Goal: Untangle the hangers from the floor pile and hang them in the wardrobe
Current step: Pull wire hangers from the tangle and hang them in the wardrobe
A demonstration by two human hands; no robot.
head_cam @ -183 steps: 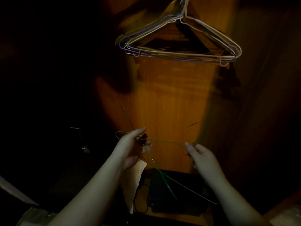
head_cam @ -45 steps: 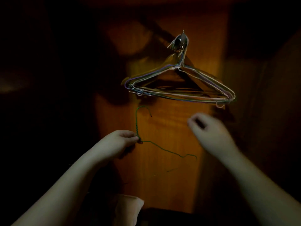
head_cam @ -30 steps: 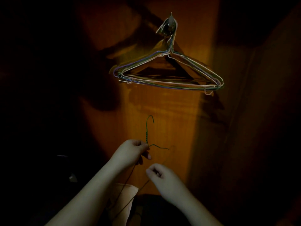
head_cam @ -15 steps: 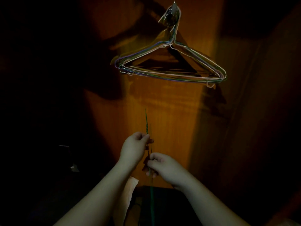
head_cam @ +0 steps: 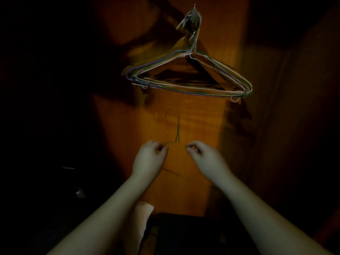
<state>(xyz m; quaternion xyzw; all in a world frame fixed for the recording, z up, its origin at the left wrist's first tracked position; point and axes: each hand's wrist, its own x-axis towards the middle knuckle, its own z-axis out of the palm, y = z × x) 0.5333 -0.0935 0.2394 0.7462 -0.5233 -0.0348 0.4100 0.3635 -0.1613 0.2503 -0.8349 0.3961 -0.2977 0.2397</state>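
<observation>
My left hand (head_cam: 149,157) pinches one shoulder of the green wire hanger (head_cam: 177,132), and my right hand (head_cam: 200,153) seems to pinch the other. Raised carelessly, its hook could snag the hung hangers (head_cam: 185,80) above, tangling them afresh.

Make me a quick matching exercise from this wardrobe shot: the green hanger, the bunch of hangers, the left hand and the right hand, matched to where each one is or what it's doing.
Things:
1. green hanger
2. bunch of hangers
3. left hand
4. right hand

States:
A. hanging from the hook up top
B. pinching wire on the left side
C. held upright between both hands
D. fingers curled on the right side

Pairs: 1-C, 2-A, 3-B, 4-D
</observation>
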